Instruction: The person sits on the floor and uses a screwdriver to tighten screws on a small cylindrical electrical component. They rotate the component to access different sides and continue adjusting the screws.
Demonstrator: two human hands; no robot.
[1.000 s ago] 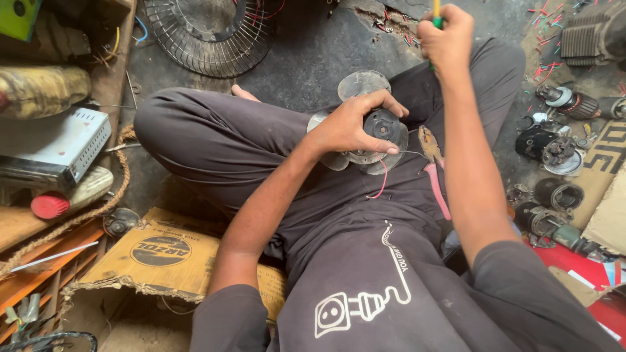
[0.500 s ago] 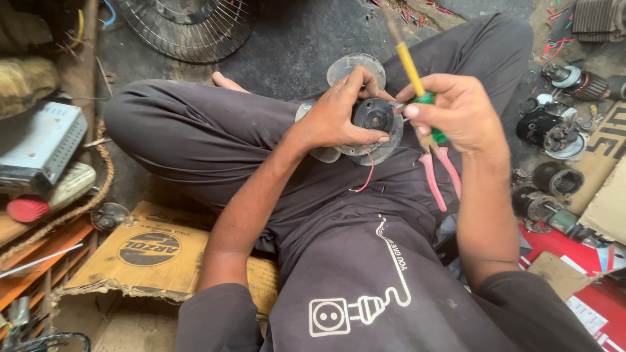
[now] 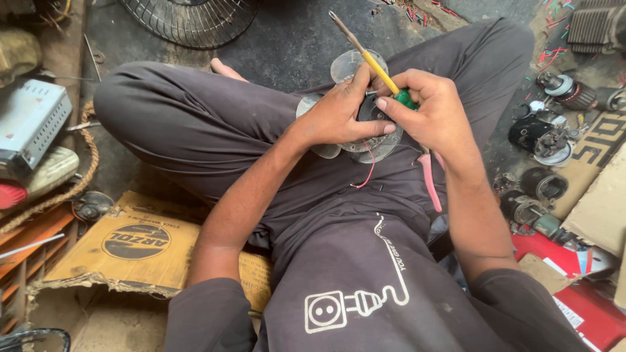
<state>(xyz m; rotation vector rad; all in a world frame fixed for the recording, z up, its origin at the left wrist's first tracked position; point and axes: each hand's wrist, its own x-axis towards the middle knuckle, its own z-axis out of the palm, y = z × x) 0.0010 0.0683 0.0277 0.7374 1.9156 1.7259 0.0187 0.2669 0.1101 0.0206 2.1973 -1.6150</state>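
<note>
In your lap, your left hand (image 3: 342,117) clamps the small fan motor (image 3: 365,133) against your thigh, its clear blades (image 3: 355,62) poking out behind, while your right hand (image 3: 433,114) pinches the yellow-shafted screwdriver (image 3: 372,58) by its green handle. If that tip skids, it could jab your left fingers or nick the loose red wire (image 3: 368,169).

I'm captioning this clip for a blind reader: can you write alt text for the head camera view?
Seen from above, a person sitting cross-legged on the floor grips a small round fan motor in the left hand, while the right hand holds a yellow-shafted screwdriver by its green handle, tip pointing up and away. A wire fan guard, cardboard and other motors lie around.
</note>
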